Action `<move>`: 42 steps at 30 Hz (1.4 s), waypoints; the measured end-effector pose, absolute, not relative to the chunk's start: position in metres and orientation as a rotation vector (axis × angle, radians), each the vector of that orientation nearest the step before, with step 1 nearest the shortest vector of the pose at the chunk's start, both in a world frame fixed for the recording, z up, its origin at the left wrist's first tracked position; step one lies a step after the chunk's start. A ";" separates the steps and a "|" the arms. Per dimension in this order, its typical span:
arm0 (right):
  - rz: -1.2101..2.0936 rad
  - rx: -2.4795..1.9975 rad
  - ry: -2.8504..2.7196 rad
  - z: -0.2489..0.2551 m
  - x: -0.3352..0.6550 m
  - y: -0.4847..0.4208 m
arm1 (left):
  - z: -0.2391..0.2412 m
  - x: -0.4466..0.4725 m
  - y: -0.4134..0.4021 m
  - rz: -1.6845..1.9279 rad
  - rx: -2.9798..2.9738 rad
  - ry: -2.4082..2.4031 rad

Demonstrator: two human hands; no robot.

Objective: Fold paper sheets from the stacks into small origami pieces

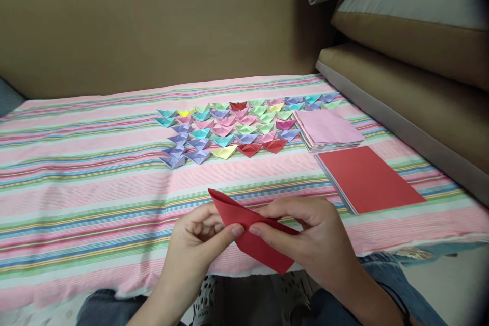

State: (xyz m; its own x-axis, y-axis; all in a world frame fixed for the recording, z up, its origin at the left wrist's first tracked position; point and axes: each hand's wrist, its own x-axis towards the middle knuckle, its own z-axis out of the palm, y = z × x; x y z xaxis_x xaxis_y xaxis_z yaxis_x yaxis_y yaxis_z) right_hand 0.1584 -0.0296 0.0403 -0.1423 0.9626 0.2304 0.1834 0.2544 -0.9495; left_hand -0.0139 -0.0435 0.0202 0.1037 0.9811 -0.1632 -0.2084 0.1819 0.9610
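Both my hands hold a folded red paper (252, 234) in the air just above the near edge of the striped cloth (95, 188). My left hand (196, 244) pinches its left side with thumb and fingers closed. My right hand (305, 237) grips its right side, thumb on top. The paper is creased into a long pointed shape, tip up at the left.
Several small folded paper boats (237, 127) in many colours lie in rows further back on the cloth. To their right sit a pink-topped paper stack (328, 130) and a red-topped stack (369, 178). Brown cushions (412, 91) rise at the right, a brown backrest (153, 30) behind.
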 end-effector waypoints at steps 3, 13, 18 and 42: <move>1.021 -1.109 -1.552 0.041 0.159 -0.029 | 0.020 -0.014 -0.043 1.113 0.958 1.057; 1.053 -1.105 -1.569 0.040 0.160 -0.030 | 0.020 -0.013 -0.042 1.100 0.968 1.065; 1.127 -1.088 -1.628 0.036 0.162 -0.025 | 0.019 -0.011 -0.041 1.074 0.980 1.105; 1.486 -1.152 -1.655 0.009 0.173 -0.015 | 0.013 -0.014 -0.034 1.075 0.907 1.093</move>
